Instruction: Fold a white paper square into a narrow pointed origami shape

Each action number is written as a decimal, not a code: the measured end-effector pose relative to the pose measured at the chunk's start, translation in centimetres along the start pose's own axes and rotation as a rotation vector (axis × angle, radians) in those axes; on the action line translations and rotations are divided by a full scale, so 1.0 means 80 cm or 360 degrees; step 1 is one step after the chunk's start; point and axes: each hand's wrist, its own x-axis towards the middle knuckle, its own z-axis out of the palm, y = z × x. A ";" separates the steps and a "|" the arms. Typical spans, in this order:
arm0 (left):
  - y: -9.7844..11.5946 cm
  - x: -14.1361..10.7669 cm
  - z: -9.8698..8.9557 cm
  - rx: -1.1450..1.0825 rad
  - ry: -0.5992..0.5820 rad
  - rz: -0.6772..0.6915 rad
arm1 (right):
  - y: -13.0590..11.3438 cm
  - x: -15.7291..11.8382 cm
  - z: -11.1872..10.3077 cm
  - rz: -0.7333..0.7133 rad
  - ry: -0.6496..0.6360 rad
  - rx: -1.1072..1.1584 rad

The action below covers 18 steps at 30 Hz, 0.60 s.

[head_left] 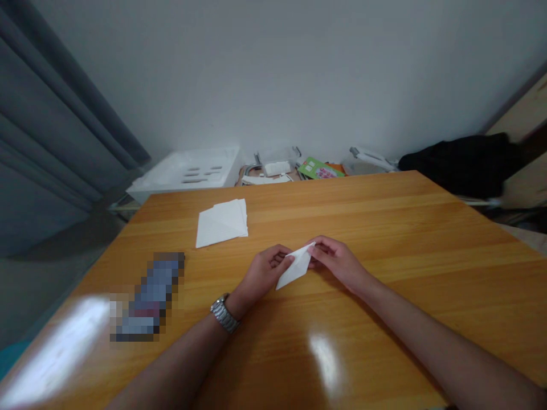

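A small piece of folded white paper (296, 270) is held between my two hands, over the middle of the wooden table (384, 228). My left hand (267, 270) grips its left side, thumb on top and fingers curled behind. At the paper's upper right corner, my right hand (335, 259) pinches it between thumb and fingers. The paper has slanted edges and tapers to a point at the lower left. Beyond my left hand lies a stack of white paper sheets (222, 222), slightly fanned out. A metal watch (224, 313) is on my left wrist.
To the left on the table is a dark, pixelated flat object (149, 296). Behind the table's far edge are a white foam tray (192, 168), a clear plastic box (277, 159), a green booklet (318, 169) and black cloth (461, 162). A grey curtain (55, 97) hangs at left.
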 end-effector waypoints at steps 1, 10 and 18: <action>0.000 0.000 0.000 -0.0002 0.0002 -0.0008 | 0.000 0.000 0.000 0.0000 -0.0003 0.0001; 0.001 0.002 0.000 -0.0001 0.0020 -0.0035 | -0.001 -0.002 0.001 0.0000 -0.0065 -0.0039; 0.000 0.001 -0.001 0.0020 0.0011 -0.0035 | -0.004 -0.002 0.002 0.0006 -0.0068 -0.0042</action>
